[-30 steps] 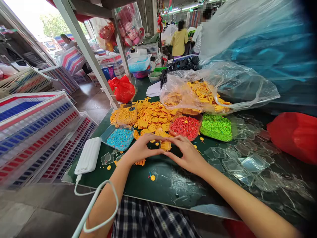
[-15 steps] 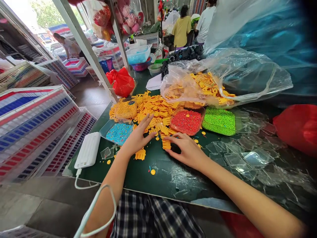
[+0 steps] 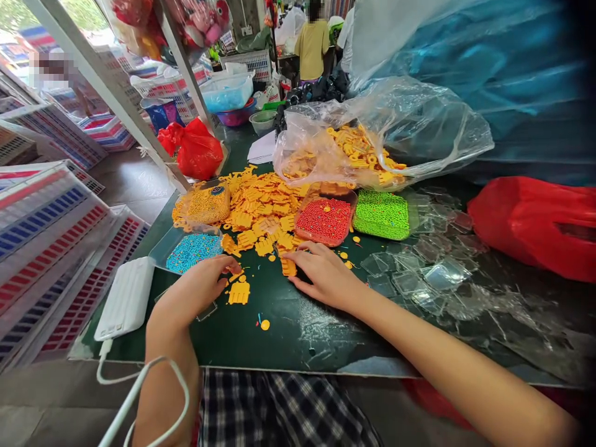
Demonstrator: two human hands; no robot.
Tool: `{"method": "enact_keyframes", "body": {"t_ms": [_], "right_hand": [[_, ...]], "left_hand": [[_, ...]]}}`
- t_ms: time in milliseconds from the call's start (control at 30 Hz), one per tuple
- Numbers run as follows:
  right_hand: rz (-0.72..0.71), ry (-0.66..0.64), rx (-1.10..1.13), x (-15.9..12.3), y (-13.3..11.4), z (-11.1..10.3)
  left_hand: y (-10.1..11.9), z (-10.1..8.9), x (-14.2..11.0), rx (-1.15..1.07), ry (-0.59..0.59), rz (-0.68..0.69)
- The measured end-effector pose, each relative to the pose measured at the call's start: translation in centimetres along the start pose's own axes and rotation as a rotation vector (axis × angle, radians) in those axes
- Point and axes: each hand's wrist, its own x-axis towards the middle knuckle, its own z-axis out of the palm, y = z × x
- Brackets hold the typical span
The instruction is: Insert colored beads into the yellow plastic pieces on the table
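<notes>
Right hand (image 3: 326,276): thumb and fingers pinch 1 yellow plastic piece (image 3: 289,267) at the near edge of the yellow heap (image 3: 265,202).
Left hand (image 3: 198,288): fingers curled near 1 loose toothed piece (image 3: 239,293); whether gripping, cannot tell.
Blue-bead tray (image 3: 161,250): just beyond left hand.
Red-bead tray (image 3: 326,192): beyond right hand.

We take this for toy workshop or small factory floor. Signs we see: green worktable (image 3: 251,347) heaped with yellow plastic pieces (image 3: 263,198); red beads (image 3: 325,218), green beads (image 3: 382,214) and blue beads (image 3: 192,250) in open trays (image 3: 161,246); big clear sack (image 3: 437,133) holding more pieces; striped plastic crates (image 3: 69,242) on tiled floor (image 3: 28,406); bagged soft toys (image 3: 200,25) up high; co-worker in yellow top (image 3: 312,48) standing further back.
</notes>
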Motion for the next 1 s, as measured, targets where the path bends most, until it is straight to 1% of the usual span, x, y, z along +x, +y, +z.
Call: {"method": "enact_keyframes", "body": {"t_ms": [100,300,467,600,667,767,900,1000], "right_hand": [[-0.034,-0.020,-0.004,0.0,0.2,0.0],[-0.091,-0.059,-0.049,0.0,-0.2,0.1],[-0.038,-0.091,-0.146,0.2,-0.5,-0.1],[-0.028,-0.140,-0.151,0.3,-0.4,-0.3],[-0.059,-0.158,-0.127,0.3,-0.4,-0.4],[-0.131,-0.171,-0.123,0.3,-0.6,-0.5],[-0.248,-0.177,-0.257,0.4,-0.8,-0.5],[-0.327,-0.141,-0.359,0.4,-1.0,-0.5]], "left_hand": [[0.2,0.2,0.1,0.004,-0.001,0.044],[0.8,-0.1,0.7,0.024,-0.064,-0.020],[0.8,-0.1,0.9,-0.045,-0.094,-0.003],[0.7,-0.3,1.1,-0.151,-0.110,0.018],[0.8,-0.4,1.3,-0.199,-0.113,0.028],[0.9,-0.5,1.4,-0.211,-0.118,0.029],[1.1,-0.1,1.5,-0.181,-0.109,-0.013],[1.1,0.0,1.5,-0.177,-0.121,-0.047]]}}
